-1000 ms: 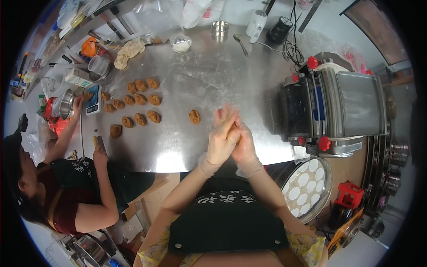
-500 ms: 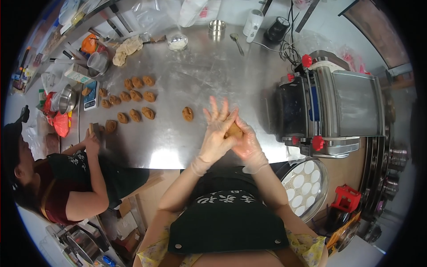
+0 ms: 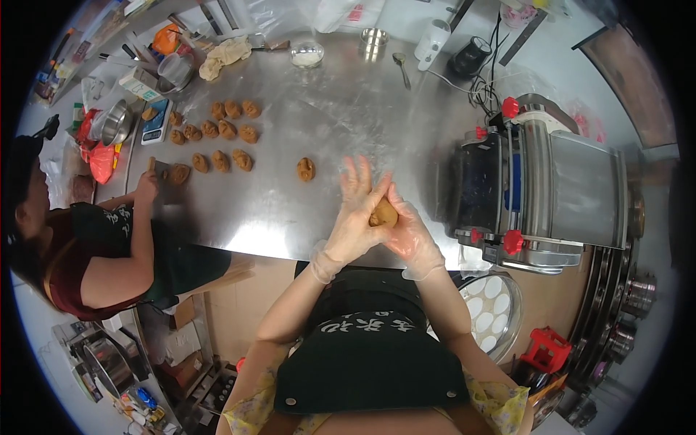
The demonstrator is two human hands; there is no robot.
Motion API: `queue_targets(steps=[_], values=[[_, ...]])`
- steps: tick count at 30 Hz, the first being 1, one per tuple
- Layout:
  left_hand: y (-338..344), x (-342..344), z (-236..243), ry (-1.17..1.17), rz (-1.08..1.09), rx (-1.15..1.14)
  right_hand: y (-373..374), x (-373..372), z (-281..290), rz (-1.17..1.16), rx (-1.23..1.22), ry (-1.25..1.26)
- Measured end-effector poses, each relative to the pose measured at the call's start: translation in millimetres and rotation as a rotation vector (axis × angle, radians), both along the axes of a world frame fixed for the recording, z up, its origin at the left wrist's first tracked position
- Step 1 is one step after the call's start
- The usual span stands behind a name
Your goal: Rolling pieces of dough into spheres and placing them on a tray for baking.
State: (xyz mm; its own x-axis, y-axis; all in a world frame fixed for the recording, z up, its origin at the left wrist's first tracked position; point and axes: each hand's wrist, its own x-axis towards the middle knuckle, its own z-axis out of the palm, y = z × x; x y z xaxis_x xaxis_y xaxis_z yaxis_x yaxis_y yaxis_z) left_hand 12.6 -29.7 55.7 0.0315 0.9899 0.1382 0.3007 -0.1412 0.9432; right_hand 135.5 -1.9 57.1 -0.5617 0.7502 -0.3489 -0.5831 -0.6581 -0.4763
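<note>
A smooth brown dough ball (image 3: 384, 214) is held between my two hands, above the near edge of the steel table. My left hand (image 3: 355, 221), in a clear glove, presses the ball from its left with thumb and palm, its other fingers stretched forward. On the ball's other side, my right hand (image 3: 412, 230), gloved too, cups it. The side of the ball towards my palms is hidden. A single rough brown dough lump (image 3: 305, 170) lies on the table (image 3: 290, 217) to the left of my hands. Further left, several similar dough lumps (image 3: 221, 161) lie in loose rows.
At the left edge a co-worker's hand (image 3: 147, 187) grips a scraper near a dough lump; a scale (image 3: 157, 121) stands beyond. A roller machine (image 3: 536, 188) takes up the right side. Below it is a round tray (image 3: 516, 319) of white discs. A bowl (image 3: 307, 54) sits at the back.
The view has tilted and shifted slightly, so the table's things sit elsewhere in the picture. More of the dough ball shows between my hands, which still hold it.
</note>
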Motion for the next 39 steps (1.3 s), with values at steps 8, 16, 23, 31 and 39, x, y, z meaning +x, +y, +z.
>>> queue_targets(steps=[8,16,23,31,39], values=[[-16.1,7.2,-19.9,-0.248,0.317,0.163,-32.6,-45.0,-11.5,-0.314,0.032,0.051],[-16.8,-70.5,6.2,-0.348,-0.313,-0.205,-48.1,-73.2,-3.3,-0.179,-0.067,0.117],[-36.9,-102.9,-31.6,-0.174,-0.119,0.025,-80.2,-101.8,-25.2,-0.387,0.05,-0.005],[-53.1,-95.1,-81.8,-0.699,-0.067,-0.263,-99.5,-133.9,-69.5,-0.541,-0.119,-0.09],[-46.9,-105.2,-125.9,-0.401,-0.193,-0.203,-84.5,-109.6,-115.4,-0.196,-0.343,-0.111]])
